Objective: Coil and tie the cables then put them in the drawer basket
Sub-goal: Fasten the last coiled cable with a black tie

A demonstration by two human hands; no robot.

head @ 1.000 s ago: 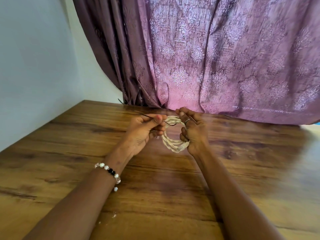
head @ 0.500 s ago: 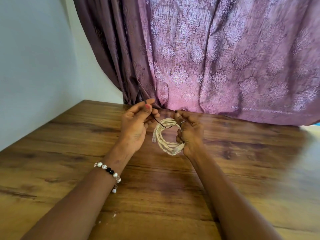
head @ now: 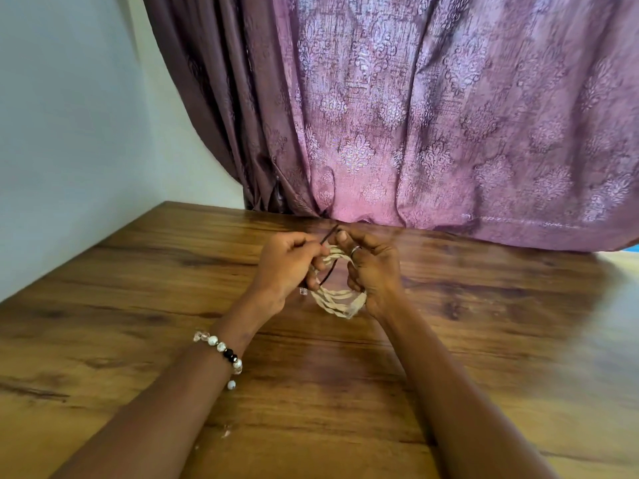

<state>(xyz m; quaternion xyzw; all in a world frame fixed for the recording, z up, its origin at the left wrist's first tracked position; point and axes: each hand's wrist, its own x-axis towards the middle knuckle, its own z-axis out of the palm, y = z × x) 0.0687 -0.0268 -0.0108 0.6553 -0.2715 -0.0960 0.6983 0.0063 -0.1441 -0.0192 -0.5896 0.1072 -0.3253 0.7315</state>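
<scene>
Cream twisted cable (head: 340,299), coiled (several loops), held upright above table; thin dark tie (head: 328,236) across it.

It looked like a room in a home. A heavy mauve curtain (head: 432,115) with a woven damask pattern filled the upper right of the frame — its hem pooled on a wood-grain table (head: 138,305) across the lower half — and a plain pale wall (head: 69,133) stood at upper left.
</scene>
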